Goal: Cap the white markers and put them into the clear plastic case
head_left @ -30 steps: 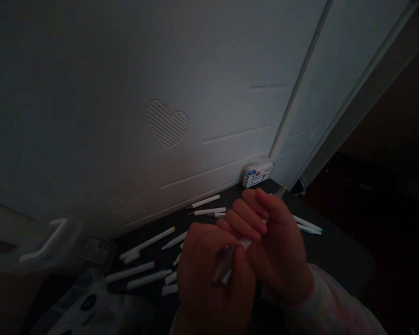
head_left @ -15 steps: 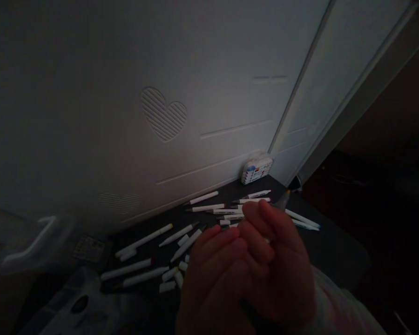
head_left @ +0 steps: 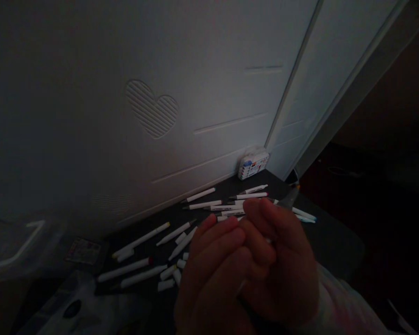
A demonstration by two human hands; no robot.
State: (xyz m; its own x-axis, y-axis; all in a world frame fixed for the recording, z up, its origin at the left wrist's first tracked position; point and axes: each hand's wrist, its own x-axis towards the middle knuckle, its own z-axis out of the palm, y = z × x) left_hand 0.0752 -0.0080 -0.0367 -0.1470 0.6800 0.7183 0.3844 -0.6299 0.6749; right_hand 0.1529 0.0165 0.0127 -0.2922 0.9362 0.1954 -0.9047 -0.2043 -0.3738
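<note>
The scene is very dark. My left hand and my right hand are pressed together low in the middle, fingers curled shut. A slim marker pokes out above my right hand's fingers, and both hands seem closed round it. Beyond them, several white markers and loose caps lie scattered on a dark tabletop.
A white panelled wall with a ribbed heart shape stands right behind the table. A small marker box leans against it at the far corner. Pale plastic packaging lies at the lower left. The right side drops into darkness.
My hands closed tighter together, hiding the white marker barrel that showed between them. The view shifted, so more markers show behind my hands.
</note>
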